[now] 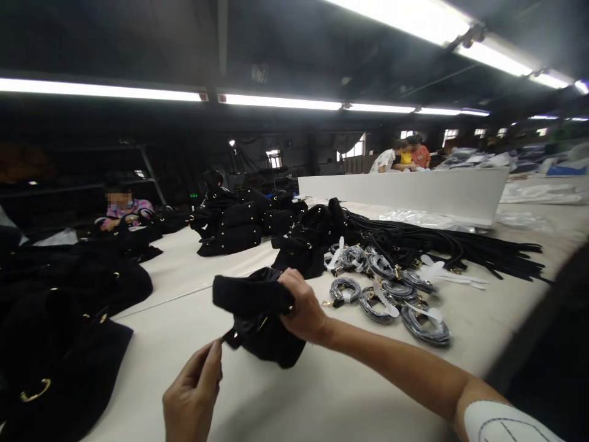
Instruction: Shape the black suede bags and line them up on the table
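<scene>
A black bag (269,334) with small gold-coloured metal fittings is held tilted above the pale table (350,387). My right hand (304,307) is closed around its upper right edge, fingers partly hidden behind the fabric. Lower on the left, my left hand (196,383) pinches a thin dark strap end that sticks out from the bag's side. Just right of my right hand lie several coiled straps (346,290) in clear wrapping, some with white tags.
Black bags (41,344) are heaped on the left, with more black bags (239,221) farther back. Long black straps (442,242) stretch to the right. A white partition (400,196) stands behind them. Co-workers (405,156) are at the back, and another person (129,209) sits at left.
</scene>
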The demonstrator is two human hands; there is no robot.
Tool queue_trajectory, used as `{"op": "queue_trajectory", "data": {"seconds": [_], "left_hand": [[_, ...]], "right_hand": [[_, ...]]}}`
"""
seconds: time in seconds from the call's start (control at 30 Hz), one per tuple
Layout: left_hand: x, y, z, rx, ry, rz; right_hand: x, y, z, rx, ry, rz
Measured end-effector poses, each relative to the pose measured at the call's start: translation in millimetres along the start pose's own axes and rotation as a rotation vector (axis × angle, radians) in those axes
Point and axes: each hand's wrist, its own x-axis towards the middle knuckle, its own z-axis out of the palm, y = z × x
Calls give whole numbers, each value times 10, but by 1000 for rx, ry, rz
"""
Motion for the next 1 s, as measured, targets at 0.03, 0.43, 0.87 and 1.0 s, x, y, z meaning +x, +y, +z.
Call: {"op": "queue_trajectory", "data": {"seconds": [0.03, 0.43, 0.87, 1.0], "left_hand": [[14, -39, 7, 10, -5, -26], [66, -244, 120, 153, 8, 39], [179, -566, 291, 230, -125, 89], [25, -873, 611, 211, -416, 11]], "right_hand": [[130, 103, -166, -29, 45, -18], [1478, 2182, -1630, -882, 673, 469], [869, 2816, -995, -849, 256, 469], [1193, 2336, -207, -818, 42, 63]]}}
